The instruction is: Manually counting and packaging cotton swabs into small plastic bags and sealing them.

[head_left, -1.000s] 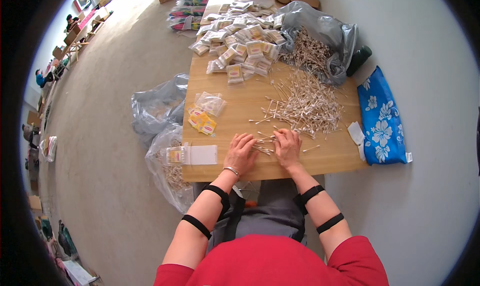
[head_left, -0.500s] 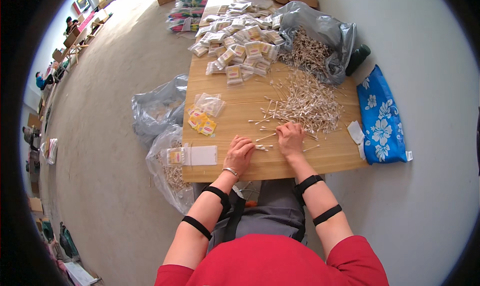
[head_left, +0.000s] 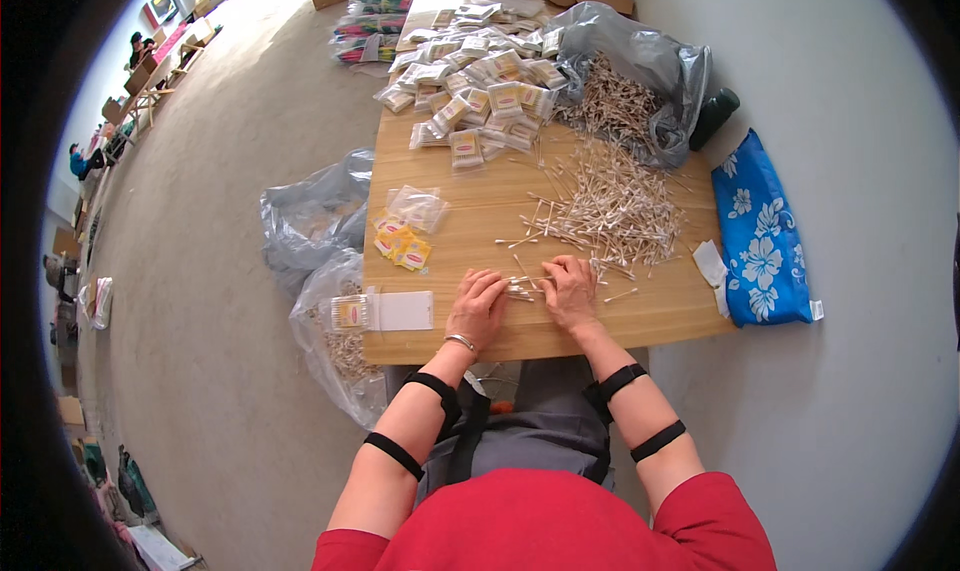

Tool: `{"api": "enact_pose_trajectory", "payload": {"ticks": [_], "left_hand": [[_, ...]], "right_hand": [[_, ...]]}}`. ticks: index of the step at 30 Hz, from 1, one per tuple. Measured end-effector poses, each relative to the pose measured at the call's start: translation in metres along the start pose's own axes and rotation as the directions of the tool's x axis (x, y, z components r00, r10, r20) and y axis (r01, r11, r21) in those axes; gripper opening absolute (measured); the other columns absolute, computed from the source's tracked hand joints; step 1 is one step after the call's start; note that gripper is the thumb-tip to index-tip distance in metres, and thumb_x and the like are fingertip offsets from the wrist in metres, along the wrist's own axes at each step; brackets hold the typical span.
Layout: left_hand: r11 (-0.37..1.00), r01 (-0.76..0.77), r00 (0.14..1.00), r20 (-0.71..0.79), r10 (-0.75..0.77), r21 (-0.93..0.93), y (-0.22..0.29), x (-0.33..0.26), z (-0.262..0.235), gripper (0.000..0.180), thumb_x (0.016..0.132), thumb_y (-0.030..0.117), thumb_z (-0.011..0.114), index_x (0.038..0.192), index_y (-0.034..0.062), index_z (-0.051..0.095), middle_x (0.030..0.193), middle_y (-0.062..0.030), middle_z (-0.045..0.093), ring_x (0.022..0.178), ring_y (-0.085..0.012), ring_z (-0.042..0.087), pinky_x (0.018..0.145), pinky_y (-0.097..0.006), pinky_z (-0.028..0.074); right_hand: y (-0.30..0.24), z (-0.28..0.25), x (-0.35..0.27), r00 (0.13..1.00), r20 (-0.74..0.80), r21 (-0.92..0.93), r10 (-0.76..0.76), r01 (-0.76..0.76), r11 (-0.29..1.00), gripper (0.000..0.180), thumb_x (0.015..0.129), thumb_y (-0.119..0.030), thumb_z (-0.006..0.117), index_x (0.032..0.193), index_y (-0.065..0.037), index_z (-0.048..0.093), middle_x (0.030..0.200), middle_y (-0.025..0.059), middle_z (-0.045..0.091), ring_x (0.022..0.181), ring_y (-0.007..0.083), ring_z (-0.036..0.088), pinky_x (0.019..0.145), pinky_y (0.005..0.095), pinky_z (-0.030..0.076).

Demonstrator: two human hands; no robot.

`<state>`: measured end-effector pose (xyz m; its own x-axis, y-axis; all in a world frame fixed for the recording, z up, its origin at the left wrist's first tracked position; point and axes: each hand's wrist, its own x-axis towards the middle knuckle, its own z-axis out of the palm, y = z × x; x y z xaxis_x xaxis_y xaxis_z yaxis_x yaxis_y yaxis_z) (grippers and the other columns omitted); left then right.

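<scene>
Near the front of the wooden table [head_left: 480, 336], a few cotton swabs [head_left: 521, 289] lie between my two hands. My left hand [head_left: 478, 304] is closed around their left ends. From the right, the fingers of my right hand [head_left: 570, 289] are pinched on cotton swabs at the bundle's other side. A loose pile of cotton swabs [head_left: 625, 211] spreads just beyond my right hand. To the left of my left hand, a packet of cotton swabs [head_left: 350, 313] rests at the end of a white strip [head_left: 405, 310] by the table's left edge.
Yellow cards [head_left: 402, 243] and clear plastic sleeves [head_left: 418, 207] lie on the left. Filled packets [head_left: 490, 81] heap up at the back, beside a grey bag [head_left: 690, 81] of swabs. A blue floral pouch [head_left: 762, 241] lies at right. Plastic bags [head_left: 315, 216] hang beside the left edge.
My right hand has moved left and slightly nearer, from the edge of the pile to the swabs at my left hand. The left hand has stayed almost still.
</scene>
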<state>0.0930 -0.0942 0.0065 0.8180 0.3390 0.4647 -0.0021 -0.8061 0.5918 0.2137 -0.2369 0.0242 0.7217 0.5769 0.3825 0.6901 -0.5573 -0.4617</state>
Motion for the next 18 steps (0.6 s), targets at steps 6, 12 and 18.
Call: {"api": "enact_pose_trajectory", "payload": {"ticks": [6, 12, 18], "left_hand": [[0.999, 0.000, 1.000, -0.019, -0.001, -0.038, -0.002, 0.000, 0.001, 0.016, 0.080, 0.012, 0.065, 0.095, 0.0064, 0.067, 0.103, -0.0095, 0.063, 0.106, -0.0271, 0.056, 0.101, -0.044, 0.037], [0.998, -0.056, 0.998, 0.007, 0.056, -0.010, 0.003, 0.003, 0.000, 0.014, 0.079, 0.013, 0.066, 0.092, 0.0095, 0.068, 0.102, -0.0073, 0.064, 0.105, -0.0252, 0.056, 0.101, -0.045, 0.037], [1.000, -0.016, 1.000, -0.017, 0.016, -0.027, 0.000, 0.000, 0.002, 0.009, 0.077, 0.012, 0.067, 0.086, 0.0096, 0.067, 0.099, -0.0058, 0.064, 0.105, -0.0249, 0.056, 0.101, -0.045, 0.037]], "right_hand": [[0.006, -0.002, 0.007, 0.998, 0.049, 0.030, 0.044, -0.045, 0.999, 0.020, 0.072, -0.021, 0.070, 0.091, -0.015, 0.069, 0.094, 0.0017, 0.057, 0.095, 0.0221, 0.051, 0.083, 0.0368, 0.039], [0.005, -0.006, -0.001, 0.988, 0.149, 0.076, -0.042, 0.031, 0.997, 0.017, 0.072, -0.022, 0.071, 0.087, -0.014, 0.069, 0.092, 0.0024, 0.057, 0.092, 0.0231, 0.052, 0.083, 0.0364, 0.040], [0.001, -0.004, -0.003, 0.994, 0.110, 0.087, -0.010, 0.000, 0.996, 0.010, 0.074, -0.018, 0.069, 0.082, -0.013, 0.068, 0.088, 0.0032, 0.057, 0.090, 0.0234, 0.052, 0.081, 0.0371, 0.040]]}}
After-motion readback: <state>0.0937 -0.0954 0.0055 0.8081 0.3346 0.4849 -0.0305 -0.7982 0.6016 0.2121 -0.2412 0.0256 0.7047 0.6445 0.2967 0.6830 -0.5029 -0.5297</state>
